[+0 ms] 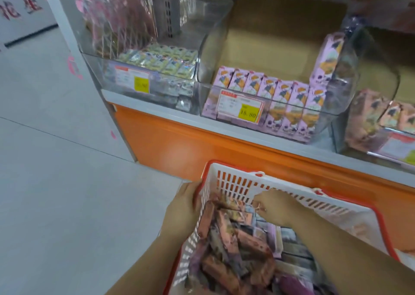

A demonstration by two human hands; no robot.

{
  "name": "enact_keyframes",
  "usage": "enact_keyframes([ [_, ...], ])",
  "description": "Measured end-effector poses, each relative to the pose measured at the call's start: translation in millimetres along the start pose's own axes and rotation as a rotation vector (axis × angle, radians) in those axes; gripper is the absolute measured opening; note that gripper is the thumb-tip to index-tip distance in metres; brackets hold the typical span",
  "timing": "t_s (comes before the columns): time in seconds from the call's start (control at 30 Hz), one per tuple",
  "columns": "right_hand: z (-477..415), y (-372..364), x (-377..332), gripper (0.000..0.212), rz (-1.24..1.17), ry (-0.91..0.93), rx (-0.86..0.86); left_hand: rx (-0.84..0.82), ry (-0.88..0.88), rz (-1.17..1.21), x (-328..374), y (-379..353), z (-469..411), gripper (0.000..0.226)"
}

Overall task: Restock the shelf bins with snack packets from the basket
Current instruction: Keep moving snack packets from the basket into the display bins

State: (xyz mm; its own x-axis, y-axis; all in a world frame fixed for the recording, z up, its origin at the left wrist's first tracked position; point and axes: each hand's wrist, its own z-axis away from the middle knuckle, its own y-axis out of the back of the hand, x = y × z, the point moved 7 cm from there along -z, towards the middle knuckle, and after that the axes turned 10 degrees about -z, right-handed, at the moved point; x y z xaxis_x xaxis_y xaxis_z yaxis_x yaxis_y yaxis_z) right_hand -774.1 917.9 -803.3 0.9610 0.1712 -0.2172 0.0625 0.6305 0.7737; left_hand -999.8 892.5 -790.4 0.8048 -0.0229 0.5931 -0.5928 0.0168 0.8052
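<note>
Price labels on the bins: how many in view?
3: left bin's label, middle bin's label, right bin's label, cut off at the frame edge. More may lie out of view.

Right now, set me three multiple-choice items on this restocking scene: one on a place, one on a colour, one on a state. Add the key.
1. The right hand is: A. on the floor; B. inside the basket, among its packets; C. on the orange shelf front.
2. The standing packets in the middle bin are mostly: A. purple; B. black; C. red.
3. The left hand: A. hangs free; B. lies flat on the floor; C. grips the basket's rim.
Key: 1 B, it reaches down past the white slotted wall; 2 A, the row behind the yellow price tag is purple; 3 C, it clasps the red edge on the basket's left side.
</note>
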Motion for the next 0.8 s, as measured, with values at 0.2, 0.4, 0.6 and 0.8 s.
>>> enact_keyframes([
  [0.2,-23,-47,16,0.031,-0.121,-0.076,-0.131,0.048,0.008,0.019,-3,1,2,0.037],
  [0.4,-37,-41,-59,0.021,-0.319,0.189,-0.034,0.023,0.041,0.06,-5,-1,0,0.037],
  [0.6,-46,-78,-72,0.026,-0.076,0.139,-0.025,0.013,0.046,0.083,-8,-3,0,0.037],
  [0.8,-47,-87,-68,0.053,-0.116,0.017,0.006,0.005,0.056,0.084,-9,-4,-1,0.036],
])
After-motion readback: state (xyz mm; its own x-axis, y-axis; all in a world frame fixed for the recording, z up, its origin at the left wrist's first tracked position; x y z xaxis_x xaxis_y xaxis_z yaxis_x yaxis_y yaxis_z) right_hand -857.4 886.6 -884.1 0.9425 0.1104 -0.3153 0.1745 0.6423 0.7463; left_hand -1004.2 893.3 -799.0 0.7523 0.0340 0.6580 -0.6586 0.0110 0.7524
